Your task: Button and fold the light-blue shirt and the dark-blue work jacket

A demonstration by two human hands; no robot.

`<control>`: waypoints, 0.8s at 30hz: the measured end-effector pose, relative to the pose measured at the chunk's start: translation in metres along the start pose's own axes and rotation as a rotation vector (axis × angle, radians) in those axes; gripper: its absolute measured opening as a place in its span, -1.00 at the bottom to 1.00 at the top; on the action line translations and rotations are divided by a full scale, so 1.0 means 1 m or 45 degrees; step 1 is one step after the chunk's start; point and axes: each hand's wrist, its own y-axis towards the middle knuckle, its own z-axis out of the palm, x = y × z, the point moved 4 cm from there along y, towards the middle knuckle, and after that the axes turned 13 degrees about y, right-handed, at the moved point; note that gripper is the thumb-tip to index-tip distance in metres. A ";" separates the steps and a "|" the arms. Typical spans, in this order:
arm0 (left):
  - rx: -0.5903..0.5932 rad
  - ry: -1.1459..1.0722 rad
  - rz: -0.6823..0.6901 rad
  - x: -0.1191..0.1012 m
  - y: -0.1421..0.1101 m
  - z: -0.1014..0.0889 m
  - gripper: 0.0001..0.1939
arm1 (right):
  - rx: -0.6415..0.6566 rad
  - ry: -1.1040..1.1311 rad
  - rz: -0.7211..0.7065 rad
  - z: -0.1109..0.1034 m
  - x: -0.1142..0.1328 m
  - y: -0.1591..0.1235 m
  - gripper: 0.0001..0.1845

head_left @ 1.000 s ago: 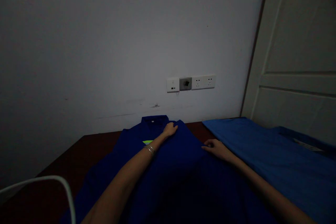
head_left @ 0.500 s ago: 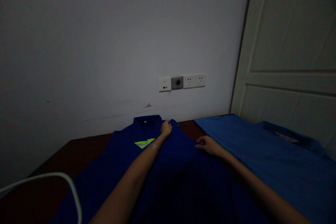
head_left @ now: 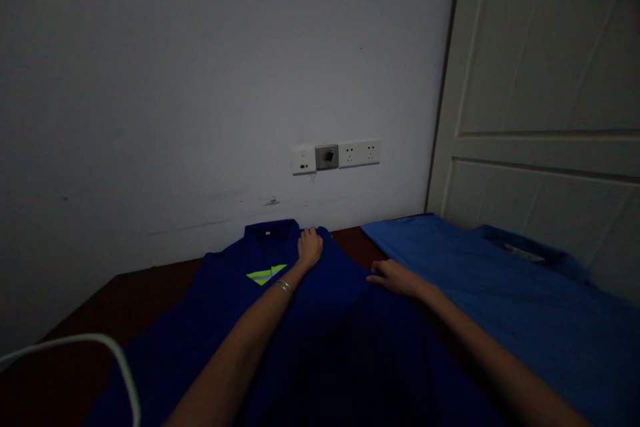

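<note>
A dark blue jacket (head_left: 333, 293) lies spread out, its collar against the wall and a yellow-green and silver reflective patch (head_left: 266, 275) on the chest. My left hand (head_left: 310, 248), a bracelet at the wrist, rests on the cloth right of the collar, fingers extended and lying over it. At the jacket's right edge, the thumb and fingers of my right hand (head_left: 393, 277) pinch the fabric. Deep shadow hides the lower part of the jacket.
A lighter blue garment (head_left: 465, 273) is laid out at the right on the dark red-brown table (head_left: 135, 293). A white cable (head_left: 90, 337) loops at the lower left. Wall sockets (head_left: 359, 153) and a pale panelled door (head_left: 540, 147) stand behind.
My left hand's fingers have straightened from a closed grip and now lie over the cloth. My right hand stays at the jacket's edge. The view has turned slightly right.
</note>
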 end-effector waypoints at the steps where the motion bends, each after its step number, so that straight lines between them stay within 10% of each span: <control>1: -0.037 0.021 0.027 -0.001 -0.001 -0.002 -0.67 | -0.001 -0.051 -0.010 0.000 0.000 -0.001 -0.66; 7: 0.036 -0.016 0.413 0.008 -0.032 -0.017 -0.56 | 0.004 -0.193 -0.030 -0.003 -0.002 -0.003 -0.63; 13: 0.236 -0.054 0.786 0.062 -0.101 -0.044 -0.48 | 0.054 -0.215 0.118 -0.006 -0.012 -0.003 -0.64; 24: 0.438 -0.001 0.932 0.155 -0.212 -0.109 -0.43 | -0.099 -0.457 0.058 -0.011 0.042 0.017 -0.59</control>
